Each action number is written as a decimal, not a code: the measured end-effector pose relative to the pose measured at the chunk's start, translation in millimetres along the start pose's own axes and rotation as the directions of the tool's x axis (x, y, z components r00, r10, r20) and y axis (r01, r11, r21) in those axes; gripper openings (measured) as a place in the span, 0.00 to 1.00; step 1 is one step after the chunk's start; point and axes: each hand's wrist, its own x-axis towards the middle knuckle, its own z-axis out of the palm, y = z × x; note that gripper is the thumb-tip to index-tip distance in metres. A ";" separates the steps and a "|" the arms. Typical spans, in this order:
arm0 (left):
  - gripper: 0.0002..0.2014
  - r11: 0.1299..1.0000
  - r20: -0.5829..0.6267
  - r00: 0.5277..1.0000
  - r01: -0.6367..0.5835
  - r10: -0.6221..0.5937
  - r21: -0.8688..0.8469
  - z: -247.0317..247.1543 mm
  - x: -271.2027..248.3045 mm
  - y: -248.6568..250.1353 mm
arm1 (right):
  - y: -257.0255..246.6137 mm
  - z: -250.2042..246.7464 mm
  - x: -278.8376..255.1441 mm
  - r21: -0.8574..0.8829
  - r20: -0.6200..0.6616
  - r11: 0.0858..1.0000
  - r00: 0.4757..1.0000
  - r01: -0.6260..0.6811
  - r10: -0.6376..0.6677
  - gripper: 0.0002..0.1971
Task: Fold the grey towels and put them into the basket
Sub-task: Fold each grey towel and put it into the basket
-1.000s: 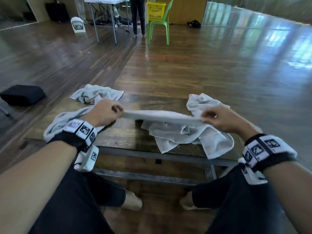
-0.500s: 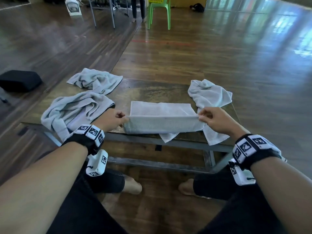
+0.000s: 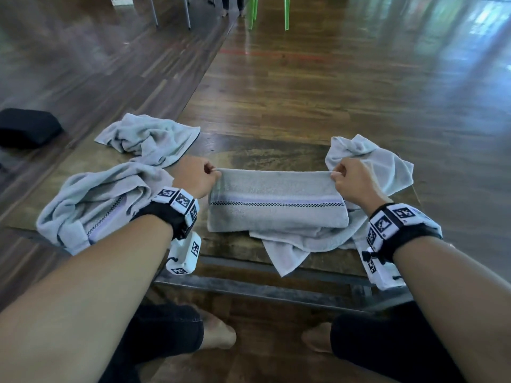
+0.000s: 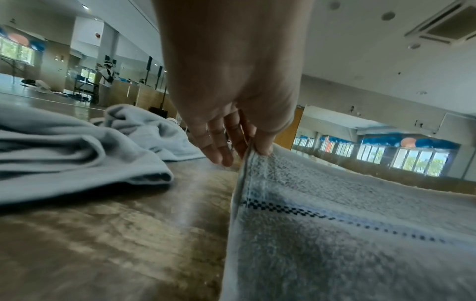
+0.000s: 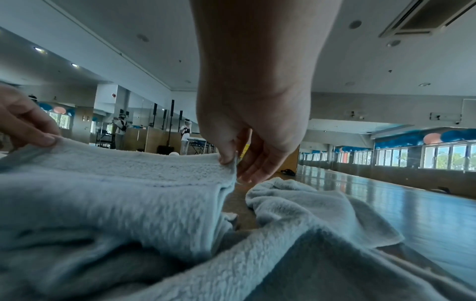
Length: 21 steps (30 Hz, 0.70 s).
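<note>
Both hands have moved away from the body; the left hand (image 3: 197, 176) and the right hand (image 3: 352, 182) now pinch the far corners of the folded towel (image 3: 276, 204), which was held at its near edge half a second ago; its striped side now faces up, and it lies flat on the low table (image 3: 257, 153), partly on top of another loose towel (image 3: 287, 250); each thumb and first finger squeezes a corner, the other fingers hang loose; three more crumpled towels stay where they were; the basket cannot be seen; the green chair (image 3: 269, 11) is cut off at the top; both wrist views are blurry.
</note>
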 end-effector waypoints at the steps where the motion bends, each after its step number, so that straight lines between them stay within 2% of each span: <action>1: 0.09 1.000 0.023 1.000 0.013 -0.014 0.022 8.2 8.4 -3.0 | 2.8 7.8 7.7 -0.014 0.015 1.000 1.000 -0.012 0.012 0.12; 4: 0.08 0.996 0.107 0.993 0.030 -0.039 0.087 29.9 24.0 -10.5 | 11.4 30.7 21.8 -0.069 0.111 0.997 0.993 -0.040 0.048 0.10; 7: 0.06 0.997 0.171 0.985 -0.007 -0.006 0.077 45.4 26.7 -15.8 | 20.6 47.5 27.5 -0.086 0.154 0.995 0.987 -0.042 0.055 0.12; 12: 0.03 0.997 0.186 0.982 -0.054 0.042 0.060 48.8 22.4 -14.1 | 20.0 51.7 31.9 -0.055 0.208 0.998 0.977 -0.043 0.053 0.08; 18: 0.02 0.996 0.115 0.990 -0.076 0.080 -0.035 30.8 14.4 -8.9 | 14.2 33.9 20.9 0.023 0.100 0.999 0.994 -0.034 0.031 0.03; 21: 0.07 0.995 0.105 0.990 -0.092 0.096 -0.044 11.8 6.9 0.4 | 10.4 16.4 14.4 0.074 0.042 0.997 0.999 0.000 -0.003 0.07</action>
